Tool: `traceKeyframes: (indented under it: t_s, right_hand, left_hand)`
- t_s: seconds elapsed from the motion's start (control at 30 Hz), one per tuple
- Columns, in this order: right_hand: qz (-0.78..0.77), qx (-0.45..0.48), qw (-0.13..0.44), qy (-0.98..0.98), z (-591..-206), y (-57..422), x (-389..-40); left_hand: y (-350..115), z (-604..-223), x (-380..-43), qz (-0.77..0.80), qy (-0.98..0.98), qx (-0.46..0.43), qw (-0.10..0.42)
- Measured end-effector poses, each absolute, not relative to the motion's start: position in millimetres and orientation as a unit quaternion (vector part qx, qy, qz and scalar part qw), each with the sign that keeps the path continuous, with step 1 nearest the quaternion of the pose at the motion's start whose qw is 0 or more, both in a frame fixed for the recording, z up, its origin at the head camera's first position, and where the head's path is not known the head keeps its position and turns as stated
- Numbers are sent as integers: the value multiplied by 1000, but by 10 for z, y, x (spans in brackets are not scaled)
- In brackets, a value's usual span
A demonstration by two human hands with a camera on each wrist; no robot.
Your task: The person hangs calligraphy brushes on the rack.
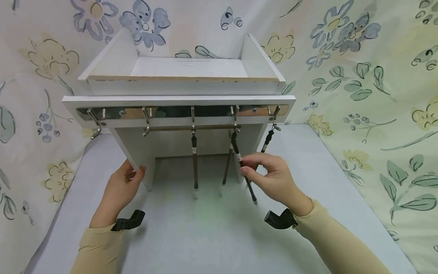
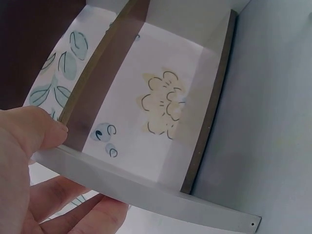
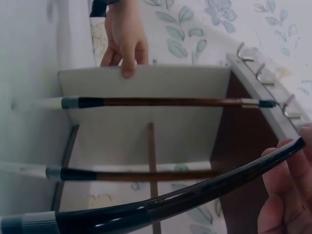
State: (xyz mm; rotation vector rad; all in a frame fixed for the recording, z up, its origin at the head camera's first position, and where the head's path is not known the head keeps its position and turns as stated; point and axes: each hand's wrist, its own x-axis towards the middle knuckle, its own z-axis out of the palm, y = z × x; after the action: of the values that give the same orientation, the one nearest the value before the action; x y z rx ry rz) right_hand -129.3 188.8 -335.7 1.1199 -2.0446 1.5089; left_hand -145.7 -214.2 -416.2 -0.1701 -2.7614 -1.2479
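A white wooden rack point(image 1: 178, 99) carries a metal hook strip with calligraphy brushes hanging below. My right hand point(image 1: 273, 176) pinches the dark handle of one calligraphy brush point(image 1: 237, 149) between thumb and fingers; that brush slants, its top at the fourth hook. My left hand point(image 1: 118, 188) grips the lower edge of the rack's left side panel point(image 1: 131, 150), thumb on one face and fingers on the other, as the left wrist view shows. A brown brush point(image 1: 195, 163) hangs straight from the middle hook. Another brush point(image 1: 227, 167) hangs farther back. A dark brush point(image 1: 267, 141) at the right hook is partly hidden by my right hand.
The two left hooks point(image 1: 146, 121) bear no brush. An open tray point(image 1: 191, 67) with low sides tops the rack. It stands on a pale table point(image 1: 205, 236), with floral cloth point(image 1: 369, 76) behind and at both sides. Black wrist cameras point(image 1: 281, 219) sit on both wrists.
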Motion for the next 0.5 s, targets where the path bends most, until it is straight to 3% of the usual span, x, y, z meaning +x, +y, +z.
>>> traceKeyframes:
  t_s: [0.5]
  right_hand:
    - [513,421,139,-735,-3346,1512,-1359]
  left_hand:
    - [-2145,-4160,-1460,-406,-909,-67,64]
